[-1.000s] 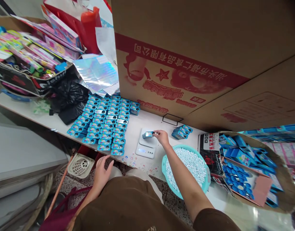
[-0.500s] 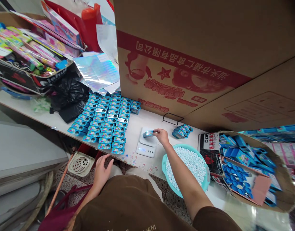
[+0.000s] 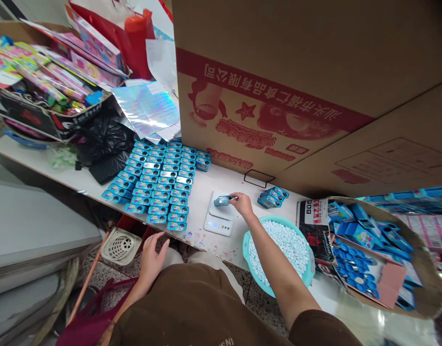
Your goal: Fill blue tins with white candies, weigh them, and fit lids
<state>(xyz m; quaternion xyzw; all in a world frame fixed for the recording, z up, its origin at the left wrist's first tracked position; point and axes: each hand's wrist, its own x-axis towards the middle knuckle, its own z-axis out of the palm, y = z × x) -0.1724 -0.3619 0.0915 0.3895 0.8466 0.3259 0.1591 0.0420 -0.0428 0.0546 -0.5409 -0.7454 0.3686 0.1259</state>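
My right hand [image 3: 242, 204] reaches over a small white scale [image 3: 219, 218] and its fingertips pinch the edge of a small blue tin [image 3: 222, 200] that sits on the scale's platform. Just right of the scale stands a teal basin [image 3: 307, 276] filled with small white candies [image 3: 282, 247]. My left hand [image 3: 151, 259] rests below the table's front edge with its fingers spread, holding nothing. On the white table [image 3: 199, 197], left of the scale, lie rows of several closed blue tins [image 3: 158, 185].
A short row of blue tins [image 3: 273, 197] lies behind the basin. Large cardboard cartons [image 3: 296, 81] wall off the back. A round cardboard tub [image 3: 428, 274] of blue tin parts is at right. Colourful packets [image 3: 48, 77], holographic sheets [image 3: 147, 108] and a black bag [image 3: 105, 144] crowd the left.
Almost nothing has changed; only the view shifts slightly. My right hand stays at the tin on the scale and my left hand stays below the table edge.
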